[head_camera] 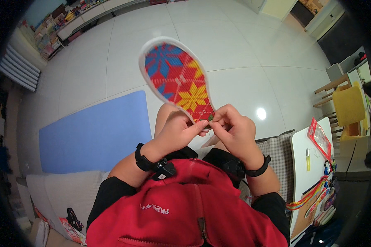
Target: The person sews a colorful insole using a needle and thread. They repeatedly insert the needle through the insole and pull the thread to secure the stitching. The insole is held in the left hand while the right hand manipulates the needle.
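Observation:
An embroidered insole (179, 78) with a white rim stands up in front of me, its face stitched in red, blue and yellow flower patterns. My left hand (177, 128) grips its narrow lower end, thumb on the front and fingers behind. At the same end, my right hand (235, 126) has thumb and forefinger pinched together at the insole's right edge, near a small green stitched patch. Whether a needle or thread lies between those fingertips is too small to tell. Both wrists wear black straps.
At right, a white side table (300, 173) carries yellow-handled snips (308, 160), a red-edged plastic packet (320, 139) and a bundle of coloured thread (310, 196). A blue mat (95, 136) lies on the tiled floor. Farther right is a yellow chair (347, 103).

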The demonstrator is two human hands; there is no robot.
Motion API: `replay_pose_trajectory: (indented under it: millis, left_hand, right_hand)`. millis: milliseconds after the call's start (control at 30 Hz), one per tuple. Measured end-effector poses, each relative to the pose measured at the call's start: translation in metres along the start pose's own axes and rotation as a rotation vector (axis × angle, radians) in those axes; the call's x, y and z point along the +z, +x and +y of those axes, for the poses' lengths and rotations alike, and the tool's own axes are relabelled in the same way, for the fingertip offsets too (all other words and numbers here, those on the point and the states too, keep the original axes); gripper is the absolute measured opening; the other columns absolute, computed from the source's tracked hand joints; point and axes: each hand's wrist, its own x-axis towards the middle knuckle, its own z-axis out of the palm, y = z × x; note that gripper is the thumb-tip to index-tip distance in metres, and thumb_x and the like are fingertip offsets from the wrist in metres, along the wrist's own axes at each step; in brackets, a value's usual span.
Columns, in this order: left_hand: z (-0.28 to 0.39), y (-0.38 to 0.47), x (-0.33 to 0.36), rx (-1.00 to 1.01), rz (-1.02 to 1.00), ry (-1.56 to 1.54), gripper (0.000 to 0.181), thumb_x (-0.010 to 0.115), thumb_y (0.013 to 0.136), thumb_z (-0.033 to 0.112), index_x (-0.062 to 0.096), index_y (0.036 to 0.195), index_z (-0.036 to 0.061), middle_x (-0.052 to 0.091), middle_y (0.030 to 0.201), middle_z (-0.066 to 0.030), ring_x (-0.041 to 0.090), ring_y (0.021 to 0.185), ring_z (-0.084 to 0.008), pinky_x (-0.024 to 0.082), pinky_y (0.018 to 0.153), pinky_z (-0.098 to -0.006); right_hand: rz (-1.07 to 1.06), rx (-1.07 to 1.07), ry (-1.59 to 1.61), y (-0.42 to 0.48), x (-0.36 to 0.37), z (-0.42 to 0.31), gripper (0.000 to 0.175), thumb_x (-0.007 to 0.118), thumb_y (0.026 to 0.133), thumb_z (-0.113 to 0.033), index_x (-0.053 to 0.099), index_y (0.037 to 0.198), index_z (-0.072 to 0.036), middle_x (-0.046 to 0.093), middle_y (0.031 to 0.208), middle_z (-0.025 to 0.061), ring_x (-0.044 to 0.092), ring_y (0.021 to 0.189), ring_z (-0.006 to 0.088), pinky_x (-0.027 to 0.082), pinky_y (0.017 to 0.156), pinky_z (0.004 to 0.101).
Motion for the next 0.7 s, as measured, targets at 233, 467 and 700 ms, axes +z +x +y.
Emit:
replay_pose_trajectory:
  millis: [233,467,700]
  left_hand:
    - [-0.003,0.013,-0.006,0.032,0.105,0.062,0.016,0.061,0.086,0.009,0.066,0.087,-0.0070,0.068,0.079,-0.0111,0.066,0.065,-0.0138,0.053,0.059,-0.0249]
    - [0.004,0.007,-0.002,-0.041,-0.120,-0.316,0.019,0.056,0.090,0.007,0.058,0.105,-0.0060,0.065,0.095,-0.0151,0.067,0.076,-0.0225,0.059,0.065,-0.0307]
    - [0.007,0.003,-0.006,-0.005,-0.139,-0.334,0.018,0.058,0.089,0.006,0.059,0.103,-0.0056,0.066,0.091,-0.0152,0.067,0.076,-0.0247,0.059,0.062,-0.0315]
  right_hand:
    - [0.190,-0.071,0.271,-0.007,-0.001,0.028,0.011,0.061,0.084,-0.008,0.055,0.090,-0.001,0.064,0.085,0.0081,0.059,0.086,0.0165,0.045,0.078,0.0296]
    - [-0.202,0.339,1.126,-0.007,0.009,0.047,0.016,0.058,0.089,-0.011,0.062,0.097,0.003,0.062,0.094,0.0084,0.058,0.089,0.0156,0.046,0.078,0.0278]
    - [-0.140,0.445,1.545,-0.004,0.029,0.042,0.012,0.056,0.091,-0.012,0.055,0.091,0.000,0.059,0.094,0.0095,0.057,0.085,0.0176,0.048,0.081,0.0316]
